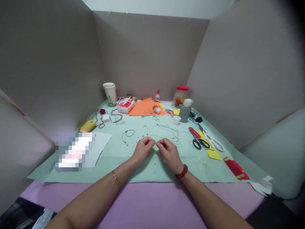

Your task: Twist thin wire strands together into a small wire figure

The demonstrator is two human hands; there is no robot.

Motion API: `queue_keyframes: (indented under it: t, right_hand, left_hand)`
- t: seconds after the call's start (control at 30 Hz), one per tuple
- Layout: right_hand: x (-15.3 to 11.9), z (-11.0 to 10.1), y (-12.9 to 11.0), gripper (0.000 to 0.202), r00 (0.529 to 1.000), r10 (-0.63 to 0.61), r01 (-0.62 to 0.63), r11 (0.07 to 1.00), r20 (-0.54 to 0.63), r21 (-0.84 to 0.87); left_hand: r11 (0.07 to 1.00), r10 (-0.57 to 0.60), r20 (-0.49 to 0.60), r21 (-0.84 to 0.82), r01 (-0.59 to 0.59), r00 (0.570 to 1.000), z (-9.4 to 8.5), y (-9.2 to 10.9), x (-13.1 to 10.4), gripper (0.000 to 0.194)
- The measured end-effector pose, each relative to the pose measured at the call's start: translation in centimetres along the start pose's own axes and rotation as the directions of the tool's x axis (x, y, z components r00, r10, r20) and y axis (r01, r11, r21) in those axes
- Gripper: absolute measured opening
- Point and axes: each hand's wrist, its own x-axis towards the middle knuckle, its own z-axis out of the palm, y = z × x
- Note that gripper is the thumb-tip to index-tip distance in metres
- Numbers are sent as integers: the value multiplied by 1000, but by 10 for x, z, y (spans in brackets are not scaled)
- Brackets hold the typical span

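Clock bearings taken from where the fingertips meet. Small item point(156, 143) pinched between left hand point(143, 149) and right hand point(169, 152): too small to identify. Left forearm point(95, 195), between 7 and 8 o'clock, and right forearm point(212, 203), between 4 and 5: cut off by lower edge. Pixelated object point(73, 152), 9 o'clock: details unreadable. Jar point(178, 96), 1 o'clock: partly hidden by grey bottle point(184, 113). Specks point(154, 172), 6 o'clock: nature undetermined.
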Motion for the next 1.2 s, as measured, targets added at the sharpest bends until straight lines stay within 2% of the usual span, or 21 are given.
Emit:
queue_keyframes:
  t: [0.33,0.53,0.63,0.73,0.83,0.9,1.03,1.2]
  right_hand:
    - [2,1,2,17,998,-35,33,999,-45,-38]
    - [2,-1,2,17,997,-40,38,999,-62,-27]
    - [5,-4,5,18,996,-47,44,998,-73,-42]
    - [10,-11,12,17,990,-61,47,993,-125,-110]
    - [15,-17,16,14,972,-170,125,960,-165,-252]
    - [16,-18,14,20,965,-216,170,947,-149,-272]
    - [13,-13,1,19,983,-184,181,973,-2,-144]
    - [11,-11,-5,13,966,-251,258,940,57,-224]
  left_hand:
    - [1000,-10,78,3,9,997,0,6,-4,25]
    - [986,75,47,147,-81,996,1,1,-4,27]
    - [987,61,35,150,-66,998,1,-1,-3,26]
    - [994,22,15,105,-23,1000,0,0,-2,26]
    - [998,-3,15,67,2,1000,0,2,-2,27]
    - [999,-7,19,54,6,1000,0,3,-2,29]
    - [996,20,32,81,-23,999,-1,1,0,28]
    - [978,69,81,193,-84,994,-3,-1,0,25]
